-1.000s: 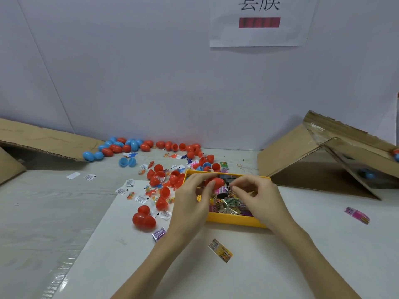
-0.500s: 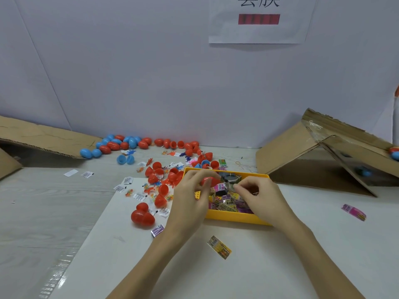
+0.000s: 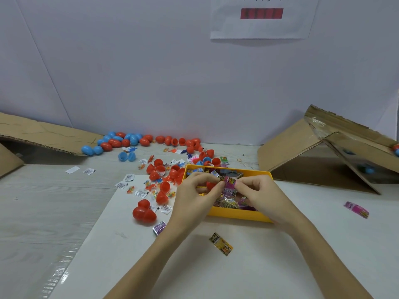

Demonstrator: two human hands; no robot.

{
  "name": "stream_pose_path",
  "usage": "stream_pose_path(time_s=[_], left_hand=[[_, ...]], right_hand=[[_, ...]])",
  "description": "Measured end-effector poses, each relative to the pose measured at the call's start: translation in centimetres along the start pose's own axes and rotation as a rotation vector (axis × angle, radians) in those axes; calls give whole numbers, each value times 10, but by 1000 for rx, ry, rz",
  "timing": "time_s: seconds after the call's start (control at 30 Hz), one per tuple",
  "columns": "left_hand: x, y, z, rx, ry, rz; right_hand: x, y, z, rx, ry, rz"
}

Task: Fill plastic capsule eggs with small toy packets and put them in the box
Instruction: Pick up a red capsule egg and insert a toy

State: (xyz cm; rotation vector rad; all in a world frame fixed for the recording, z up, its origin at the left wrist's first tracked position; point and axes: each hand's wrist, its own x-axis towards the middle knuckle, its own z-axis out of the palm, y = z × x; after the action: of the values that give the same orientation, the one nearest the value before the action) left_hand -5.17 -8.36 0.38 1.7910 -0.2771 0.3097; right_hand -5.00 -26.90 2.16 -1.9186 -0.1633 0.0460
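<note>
red and blue capsule eggs [image 3: 138, 140] lie far left. the tray [image 3: 237, 214] is yellow. a pink striped packet [image 3: 356, 209] sits right.

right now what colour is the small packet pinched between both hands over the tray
Mostly pink, with yellow print: the small foil packet over the yellow plastic tray; head view.

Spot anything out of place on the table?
Yes. Three toy packets lie outside the yellow tray: a pink packet far right, a yellow packet in front, a purple packet by the closed red eggs.
</note>
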Motion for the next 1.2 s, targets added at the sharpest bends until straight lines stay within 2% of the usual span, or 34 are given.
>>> stream_pose_path(time_s=[0.13, 0.27, 0.43, 0.67, 0.77, 0.83, 0.9, 0.97, 1.03, 1.13, 1.2], left_hand=[[1, -4, 0, 180, 89, 125], [3, -7, -2, 251, 105, 150], [4, -8, -1, 256, 76, 149], [8, -9, -4, 246, 97, 84], [6, -9, -5, 279, 69, 132], [5, -9, -5, 304, 34, 191], [4, -8, -4, 300, 20, 224], [3, -5, -4, 270, 24, 209], [2, -4, -3, 245, 3, 173], [1, -3, -2, 230, -17, 148], [0, -3, -2, 242, 2, 182]], right_hand=[[3, 4, -1, -236, 181, -193], [1, 2, 1, -278, 194, -294], [0, 1, 12, -351, 192, -293], [-3, 1, 3, -708, 83, -172], [-6, -5, 4, -557, 225, -369], [-7, -7, 9, -373, 199, -391], [-6, -5, 15, -346, 184, -344], [-3, -1, 17, -299, 254, -299], [-2, 0, 16, -89, 314, -210], [-4, -3, 16, 314, 268, -22], [-4, -3, 16, 300, 246, 15]])
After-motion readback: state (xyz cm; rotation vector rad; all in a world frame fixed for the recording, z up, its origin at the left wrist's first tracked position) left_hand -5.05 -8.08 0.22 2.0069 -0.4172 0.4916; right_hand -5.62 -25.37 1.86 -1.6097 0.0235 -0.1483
